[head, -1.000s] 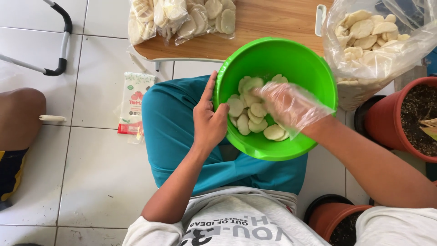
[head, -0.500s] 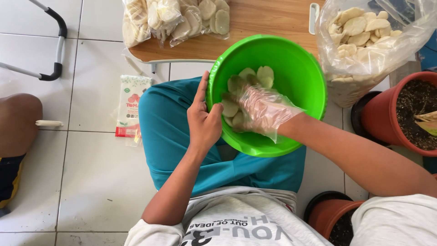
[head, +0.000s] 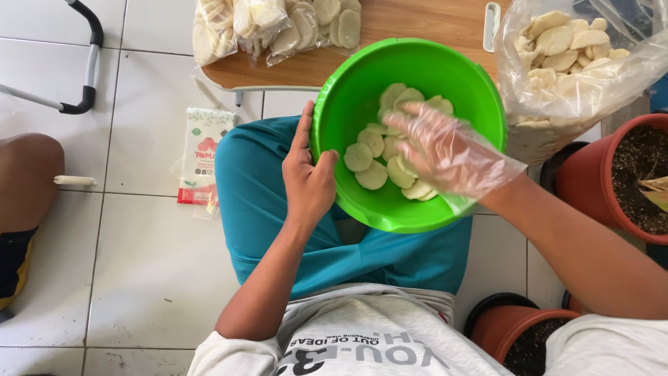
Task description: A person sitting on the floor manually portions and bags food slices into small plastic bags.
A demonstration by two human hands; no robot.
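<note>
A bright green plastic bowl (head: 438, 69) rests on my lap and holds several pale round crackers (head: 369, 167). My left hand (head: 306, 181) grips the bowl's left rim, thumb over the edge. My right hand (head: 435, 146), inside a loose clear plastic glove, lies in the bowl on top of the crackers with the fingers spread. Whether it holds any cracker is hidden by the glove.
A wooden board (head: 417, 28) ahead carries small clear bags of crackers (head: 271, 24). A large clear bag of crackers (head: 570, 56) stands at the right beside terracotta pots (head: 598, 174) with soil. A small printed packet (head: 202, 153) lies on the white tiles. Another person's knee (head: 28, 174) is at the left.
The bowl tilted and shifted slightly on my lap. My gloved right hand moved through the crackers from the right side toward the middle. My left hand kept its grip on the rim.
</note>
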